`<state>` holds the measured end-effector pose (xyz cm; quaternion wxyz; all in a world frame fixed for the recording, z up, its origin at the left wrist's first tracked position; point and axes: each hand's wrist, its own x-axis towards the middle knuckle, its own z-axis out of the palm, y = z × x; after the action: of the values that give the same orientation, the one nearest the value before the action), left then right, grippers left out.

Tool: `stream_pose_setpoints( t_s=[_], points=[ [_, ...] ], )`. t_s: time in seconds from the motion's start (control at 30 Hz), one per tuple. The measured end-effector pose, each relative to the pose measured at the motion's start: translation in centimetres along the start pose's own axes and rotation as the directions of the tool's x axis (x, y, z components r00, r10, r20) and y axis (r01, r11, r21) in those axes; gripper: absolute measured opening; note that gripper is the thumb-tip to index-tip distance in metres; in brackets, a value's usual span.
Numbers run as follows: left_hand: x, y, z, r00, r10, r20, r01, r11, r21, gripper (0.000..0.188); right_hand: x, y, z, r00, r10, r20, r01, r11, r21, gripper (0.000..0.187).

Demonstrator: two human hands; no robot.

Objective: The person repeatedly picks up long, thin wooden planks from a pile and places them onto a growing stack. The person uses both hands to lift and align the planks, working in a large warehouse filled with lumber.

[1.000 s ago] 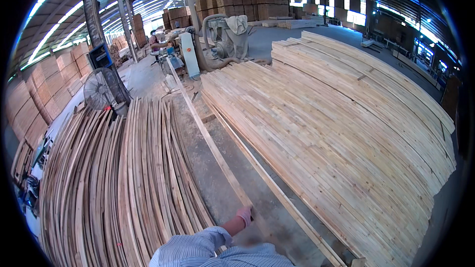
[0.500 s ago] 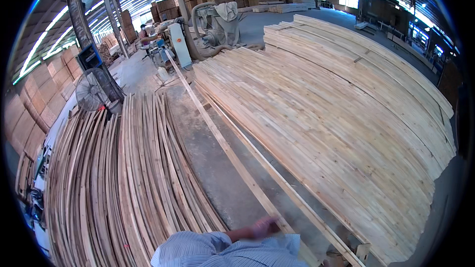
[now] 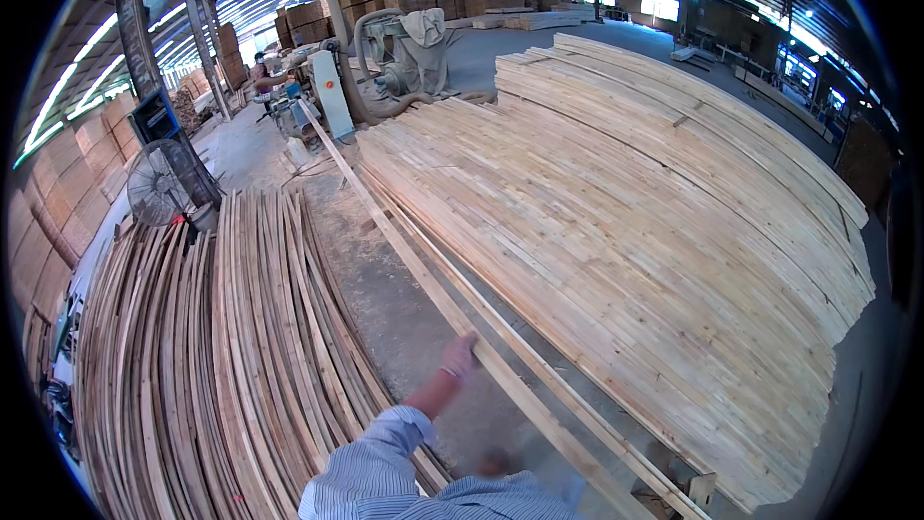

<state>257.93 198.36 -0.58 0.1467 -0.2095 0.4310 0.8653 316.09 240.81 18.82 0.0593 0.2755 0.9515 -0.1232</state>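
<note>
A long, narrow wooden board runs from the machine at the back down past my body on the right. My left hand is stretched forward and closed on the board's left edge, its fingers partly hidden by the wood. Low in front of my striped shirt, a small blurred shape that looks like my right hand appears beside the board; its fingers cannot be made out. A second narrow strip lies to the right of the board, nearly parallel to it.
A wide stack of pale boards fills the right side. Long loose strips lie bundled on the left. Behind them are a standing fan, a metal post, a machine with a light panel and a person beside it.
My left hand has moved forward and left along the board, and more of its forearm shows. A blurred shape has come into view by my shirt. The whole view has shifted slightly.
</note>
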Motion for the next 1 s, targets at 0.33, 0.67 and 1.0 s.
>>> stream_pose_setpoints(
  t_s=[0.33,0.67,1.0],
  points=[
    [-1.4,-7.2,-1.1,0.917,-0.331,0.223,0.335,0.942,0.018,0.041,12.8,-20.6,6.1,0.908,0.094,0.408,-0.045,0.991,-0.129,0.052],
    [-9.8,-16.7,0.1,0.767,-0.562,0.309,0.466,0.819,0.335,0.031,20.1,-30.8,14.4,0.95,-0.294,-0.106,0.305,0.945,0.114,0.062],
    [7.9,-7.0,-4.7,0.967,-0.252,-0.032,0.254,0.957,0.138,0.034,13.2,-13.7,24.1,0.96,0.196,0.198,-0.275,0.782,0.559,0.055]
  ],
)
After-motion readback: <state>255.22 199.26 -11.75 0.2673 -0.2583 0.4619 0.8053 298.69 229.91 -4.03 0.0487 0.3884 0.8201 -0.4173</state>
